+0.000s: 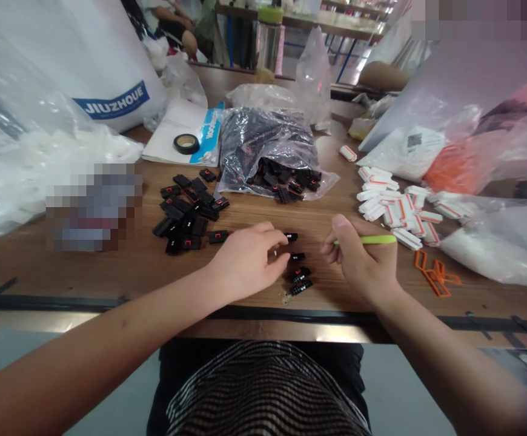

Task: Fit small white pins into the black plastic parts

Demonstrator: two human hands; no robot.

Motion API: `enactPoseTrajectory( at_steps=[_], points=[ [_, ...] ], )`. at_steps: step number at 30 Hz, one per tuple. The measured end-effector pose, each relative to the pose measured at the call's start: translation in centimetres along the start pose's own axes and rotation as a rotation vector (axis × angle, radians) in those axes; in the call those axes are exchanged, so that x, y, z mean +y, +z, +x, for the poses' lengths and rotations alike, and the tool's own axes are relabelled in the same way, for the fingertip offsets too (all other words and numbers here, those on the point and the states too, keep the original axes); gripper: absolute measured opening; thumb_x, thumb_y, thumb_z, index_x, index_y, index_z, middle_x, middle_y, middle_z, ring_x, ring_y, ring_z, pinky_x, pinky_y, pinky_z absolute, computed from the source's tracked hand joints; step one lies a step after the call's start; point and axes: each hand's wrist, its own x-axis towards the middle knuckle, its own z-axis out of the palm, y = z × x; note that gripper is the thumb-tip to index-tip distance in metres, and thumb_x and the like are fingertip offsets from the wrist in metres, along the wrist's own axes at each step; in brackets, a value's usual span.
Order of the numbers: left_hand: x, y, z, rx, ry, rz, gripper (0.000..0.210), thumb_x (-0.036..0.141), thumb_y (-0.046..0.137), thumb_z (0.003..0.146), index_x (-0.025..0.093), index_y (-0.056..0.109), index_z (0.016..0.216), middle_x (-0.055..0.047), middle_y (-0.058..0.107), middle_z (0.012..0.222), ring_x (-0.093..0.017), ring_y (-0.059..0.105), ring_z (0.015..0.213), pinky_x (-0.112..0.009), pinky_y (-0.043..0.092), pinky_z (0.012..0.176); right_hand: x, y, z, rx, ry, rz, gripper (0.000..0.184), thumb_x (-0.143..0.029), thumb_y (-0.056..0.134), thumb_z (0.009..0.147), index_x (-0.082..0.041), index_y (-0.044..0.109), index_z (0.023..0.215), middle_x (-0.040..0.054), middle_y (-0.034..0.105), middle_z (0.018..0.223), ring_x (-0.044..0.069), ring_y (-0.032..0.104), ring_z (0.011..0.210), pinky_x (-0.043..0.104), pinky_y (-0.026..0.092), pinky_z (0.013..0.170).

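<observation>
Beside your parted left fingers, black connector housings look light and stiff: pinch their sides. Your right fingers hold a green tool.

I see a notebook with a tape roll on it, a white sack to its left, and a bottle behind the notebook, to the right.

The slim tool is lime green, the clustered connectors black with small red marks, the oblong pieces white edged in orange, and the loose frames plain orange. Brown wood grain patterns the table. The tape roll is black, the booklet white and blue, and the person's top finely patterned in dark and pale.
</observation>
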Motion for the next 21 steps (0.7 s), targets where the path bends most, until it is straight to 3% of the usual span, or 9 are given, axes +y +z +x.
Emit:
enactPoseTrajectory(
  at_steps=[5,11,21],
  points=[
    [-1.1,-0.1,1.3,0.002,-0.011,0.074,0.030,0.025,0.068,0.085,0.020,0.067,0.114,-0.004,0.065,0.108,-0.015,0.060,0.071,-0.031,0.049,0.067,0.9,1.4,1.1,0.015,0.001,0.029,0.044,-0.043,0.054,0.097,-0.018,0.062,0.062,-0.0004,0.062,0.055,0.007,0.055,0.041,0.021,0.042,0.040],
    [-1.8,1.7,1.6,0.011,0.004,0.058,0.020,0.029,0.062,0.091,0.022,0.070,0.108,-0.003,0.067,0.103,-0.017,0.063,0.077,-0.032,0.050,0.070,1.6,2.0,1.3,0.029,-0.015,0.031,0.045,-0.044,0.053,0.097,-0.018,0.061,0.061,-0.0005,0.062,0.055,0.007,0.055,0.040,0.021,0.042,0.040],
    [-2.0,1.8,1.6,0.021,0.016,0.034,0.020,0.024,0.061,0.091,0.021,0.071,0.108,-0.003,0.069,0.101,-0.017,0.063,0.081,-0.033,0.051,0.075,1.7,2.1,1.1,0.008,-0.011,-0.002,0.045,-0.043,0.053,0.097,-0.018,0.061,0.062,-0.0007,0.062,0.055,0.008,0.056,0.041,0.021,0.044,0.042]
  ],
)
